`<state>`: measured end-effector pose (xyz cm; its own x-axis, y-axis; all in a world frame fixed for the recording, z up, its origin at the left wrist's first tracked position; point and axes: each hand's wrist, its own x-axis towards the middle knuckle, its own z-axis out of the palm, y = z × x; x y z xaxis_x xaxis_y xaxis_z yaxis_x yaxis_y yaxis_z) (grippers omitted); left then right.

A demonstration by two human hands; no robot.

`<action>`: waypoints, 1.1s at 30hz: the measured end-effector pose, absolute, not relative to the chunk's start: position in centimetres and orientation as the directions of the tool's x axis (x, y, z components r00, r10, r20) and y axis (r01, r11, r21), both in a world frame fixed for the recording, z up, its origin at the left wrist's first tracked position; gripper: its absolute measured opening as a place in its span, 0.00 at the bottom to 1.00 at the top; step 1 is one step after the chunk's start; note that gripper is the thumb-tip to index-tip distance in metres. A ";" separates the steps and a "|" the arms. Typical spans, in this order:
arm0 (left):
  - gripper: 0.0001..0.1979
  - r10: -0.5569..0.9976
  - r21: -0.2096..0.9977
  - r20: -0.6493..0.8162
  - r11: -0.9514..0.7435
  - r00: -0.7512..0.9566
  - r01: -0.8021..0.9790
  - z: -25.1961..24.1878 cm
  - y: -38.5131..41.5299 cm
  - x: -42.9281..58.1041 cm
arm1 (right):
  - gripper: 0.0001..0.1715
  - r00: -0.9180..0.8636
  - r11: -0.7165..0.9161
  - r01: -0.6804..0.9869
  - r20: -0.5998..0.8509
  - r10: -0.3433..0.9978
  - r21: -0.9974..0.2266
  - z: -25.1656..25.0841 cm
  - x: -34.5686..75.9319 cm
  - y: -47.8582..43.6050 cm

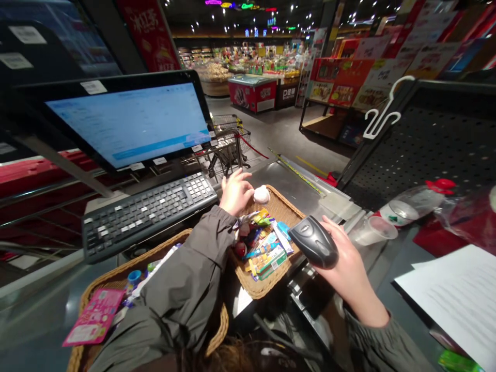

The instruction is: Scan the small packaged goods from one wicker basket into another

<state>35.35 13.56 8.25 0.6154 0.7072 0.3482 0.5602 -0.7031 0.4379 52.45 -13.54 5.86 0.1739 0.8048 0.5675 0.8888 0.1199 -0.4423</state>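
Observation:
My right hand (pixel 346 261) is wrapped around a black handheld barcode scanner (pixel 314 242), whose head points left above the right edge of a wicker basket (pixel 253 289). Inside that basket lies a jumble of small packaged goods (pixel 263 240), among them a green and white box (pixel 273 263). My left hand (pixel 235 191) is over the basket's far left corner, fingers stretched and apart, with no object visible in it. Just right of its fingers sits a small white round item (pixel 261 195); I cannot tell whether they touch. My left sleeve crosses a second wicker basket (pixel 93 281) holding a pink packet (pixel 95 315).
A black keyboard (pixel 149 214) and a lit monitor (pixel 135 119) stand to the left. On the right are a clear plastic cup (pixel 374 231), a lying bottle with a red cap (pixel 420 199) and paper sheets (pixel 457 299). A white hanger (pixel 383 116) hangs on a black perforated panel.

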 end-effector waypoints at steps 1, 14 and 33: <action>0.07 0.713 0.461 0.366 -0.697 0.598 0.549 9.6 13.5 34.0 | 0.23 0.155 0.135 0.896 0.582 0.799 -0.424 6.4 52.0 -13.4; 0.10 0.798 0.430 0.517 -0.554 0.309 0.713 18.3 7.1 15.7 | 0.17 -0.184 0.429 0.868 0.640 0.746 -0.250 12.8 40.7 -9.6; 0.07 0.877 0.423 0.477 -0.293 0.065 0.858 17.4 0.4 0.8 | 0.21 -0.486 0.686 0.709 0.592 0.643 -0.164 13.7 29.1 -8.8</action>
<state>0.81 0.42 17.42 0.0649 0.8766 0.4769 0.8575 -0.2934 0.4226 29.11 -8.81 13.68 -0.4855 0.6433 0.5920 0.7089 0.6860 -0.1640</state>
